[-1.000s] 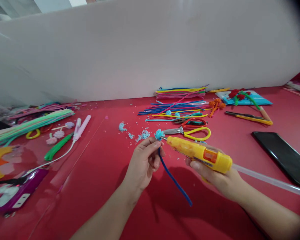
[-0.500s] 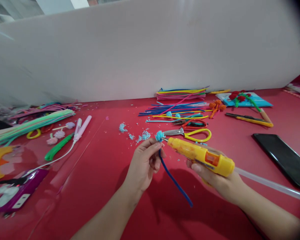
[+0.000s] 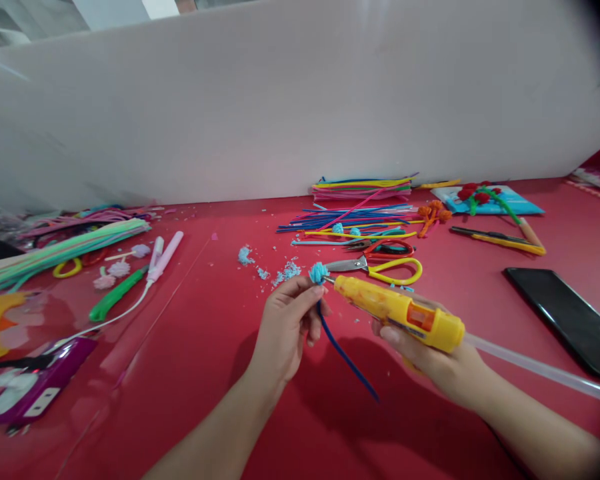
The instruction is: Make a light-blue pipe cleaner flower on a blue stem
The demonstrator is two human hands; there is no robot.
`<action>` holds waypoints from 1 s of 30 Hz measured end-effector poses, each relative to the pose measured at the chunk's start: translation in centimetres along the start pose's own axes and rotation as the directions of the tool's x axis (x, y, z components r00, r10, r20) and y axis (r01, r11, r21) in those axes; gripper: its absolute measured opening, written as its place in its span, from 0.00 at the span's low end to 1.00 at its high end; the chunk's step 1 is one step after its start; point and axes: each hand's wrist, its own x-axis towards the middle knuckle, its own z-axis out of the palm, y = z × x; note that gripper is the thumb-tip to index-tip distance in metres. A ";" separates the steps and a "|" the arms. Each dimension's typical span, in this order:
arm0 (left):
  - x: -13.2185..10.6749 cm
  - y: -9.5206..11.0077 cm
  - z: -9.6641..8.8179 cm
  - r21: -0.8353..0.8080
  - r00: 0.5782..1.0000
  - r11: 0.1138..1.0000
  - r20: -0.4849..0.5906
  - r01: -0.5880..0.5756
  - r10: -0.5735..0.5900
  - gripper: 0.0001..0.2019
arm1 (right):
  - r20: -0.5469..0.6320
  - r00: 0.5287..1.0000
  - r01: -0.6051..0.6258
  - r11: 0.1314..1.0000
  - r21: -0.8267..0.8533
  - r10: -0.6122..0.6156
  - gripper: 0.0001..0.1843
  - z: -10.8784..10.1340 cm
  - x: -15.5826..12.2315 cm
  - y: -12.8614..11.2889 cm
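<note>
My left hand (image 3: 293, 320) pinches a dark blue pipe cleaner (image 3: 344, 353) just under a fluffy light blue pompom (image 3: 319, 272). The stem's free end slants down to the right over the table. In my right hand (image 3: 430, 357) is a yellow glue gun (image 3: 400, 310), fingers wrapped round its handle. Its metal nozzle meets the right side of the pompom, or sits very close to it. A long clear glue stick (image 3: 540, 367) sticks out of the gun's back. Whether the trigger is pressed, I cannot tell.
Yellow-handled scissors (image 3: 395, 270) and red-handled pliers (image 3: 390, 249) lie behind the nozzle, near blue fluff (image 3: 286, 272) and pipe cleaners (image 3: 363, 190). A phone (image 3: 565, 320) lies right. Leftward are a purple power strip (image 3: 55, 380), a pink curling iron (image 3: 165, 257) and a green-handled tool (image 3: 115, 297).
Both hands have shifted very slightly left, with the glue gun and pompom together. The stem's free end has swung a little up and left.
</note>
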 end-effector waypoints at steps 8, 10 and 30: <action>0.0 -0.1 0.0 0.008 1.000 1.000 -0.003 -0.012 0.012 0.08 | 0.034 0.999 0.010 1.000 0.009 -0.010 0.07 -0.2 0.5 -0.8; 0.0 -0.1 0.1 0.002 1.000 1.000 -0.004 -0.006 0.006 0.08 | 0.052 0.999 -0.007 1.000 0.022 0.006 0.07 -0.2 0.5 -0.9; -0.1 -0.2 0.0 -0.061 0.999 0.998 0.032 0.014 -0.012 0.07 | 0.088 0.996 0.013 1.000 -0.017 -0.011 0.11 0.1 0.6 -0.9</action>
